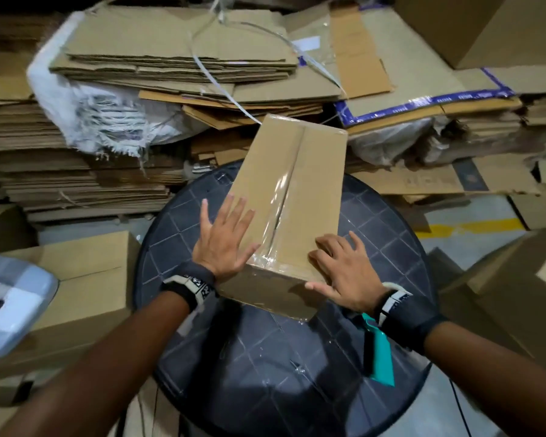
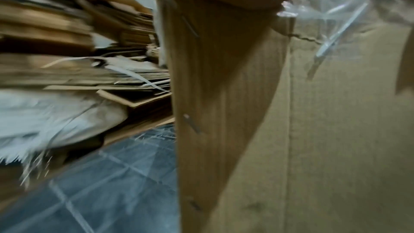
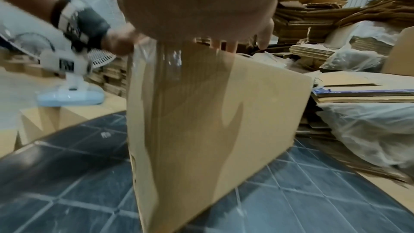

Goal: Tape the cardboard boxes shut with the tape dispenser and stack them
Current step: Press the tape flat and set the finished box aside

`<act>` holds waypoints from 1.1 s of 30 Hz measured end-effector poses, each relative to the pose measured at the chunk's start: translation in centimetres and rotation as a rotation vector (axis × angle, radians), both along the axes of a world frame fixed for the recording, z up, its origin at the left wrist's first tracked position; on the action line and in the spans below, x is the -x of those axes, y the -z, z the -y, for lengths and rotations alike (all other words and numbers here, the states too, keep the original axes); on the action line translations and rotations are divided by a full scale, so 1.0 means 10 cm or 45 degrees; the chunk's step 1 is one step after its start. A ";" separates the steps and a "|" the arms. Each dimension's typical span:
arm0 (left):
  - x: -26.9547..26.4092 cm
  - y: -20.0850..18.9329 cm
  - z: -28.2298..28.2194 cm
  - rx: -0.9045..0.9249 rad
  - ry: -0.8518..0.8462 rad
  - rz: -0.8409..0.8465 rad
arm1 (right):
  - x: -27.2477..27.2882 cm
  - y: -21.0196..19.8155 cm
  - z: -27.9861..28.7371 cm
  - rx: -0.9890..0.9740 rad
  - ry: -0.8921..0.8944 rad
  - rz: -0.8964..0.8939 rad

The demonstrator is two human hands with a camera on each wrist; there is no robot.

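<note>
While we look down from the head camera, we see a closed cardboard box [image 1: 297, 197] standing on a dark, round surface [image 1: 265, 373] marked with a pale grid of lines. Clear tape [image 1: 281, 197] runs along the box's top seam and folds over its near edge. Our left hand [image 1: 224, 241] lies flat with fingers spread, the palm against the box's left side and top edge, gripping nothing. Our right hand [image 1: 341, 269] is also spread, fingers resting on the near right corner of the box top and the thumb down on the near face. Both wrists wear dark bands with cameras.

Just beneath our right wrist, a teal and black tool [image 1: 379, 351] lies on the surface; we cannot tell for sure what it is.

From the right wrist view, the box [image 3: 212, 121] appears tilted, with its far lower edge seemingly off the surface, though blur leaves us unsure. A white fan [image 3: 74, 45] stands on another cardboard box at the left. Behind the surface, flattened cardboard sheets [image 1: 177, 58] are piled high, with a frayed white sack [image 1: 101, 121] among them and white strapping [image 1: 221, 70] looped over the pile.
</note>
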State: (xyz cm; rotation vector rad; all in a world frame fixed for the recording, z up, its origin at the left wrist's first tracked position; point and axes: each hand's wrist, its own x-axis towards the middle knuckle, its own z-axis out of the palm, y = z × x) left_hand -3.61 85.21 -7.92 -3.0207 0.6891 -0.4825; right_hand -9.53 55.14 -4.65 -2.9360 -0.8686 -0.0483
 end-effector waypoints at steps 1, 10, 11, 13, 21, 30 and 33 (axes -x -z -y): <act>0.05 0.05 0.02 0.153 -0.164 0.034 | -0.03 -0.03 -0.06 -0.024 -0.006 -0.006; 0.34 0.41 0.65 1.661 -1.069 0.032 | -0.02 0.12 -0.45 0.054 0.167 -0.176; 0.36 0.39 0.69 1.655 -1.074 0.022 | -0.03 0.11 -0.44 0.056 0.163 -0.176; 0.45 0.33 0.77 1.628 -1.046 -0.012 | -0.02 0.10 -0.44 0.072 0.149 -0.170; 0.72 0.30 1.06 1.572 -0.959 -0.004 | -0.04 0.14 -0.44 0.108 0.099 -0.140; 1.14 0.37 0.96 1.264 -0.800 -0.231 | -0.04 0.14 -0.51 0.140 0.132 -0.131; 1.17 0.25 0.70 1.197 -0.706 -0.070 | -0.03 0.14 -0.52 0.134 0.157 -0.161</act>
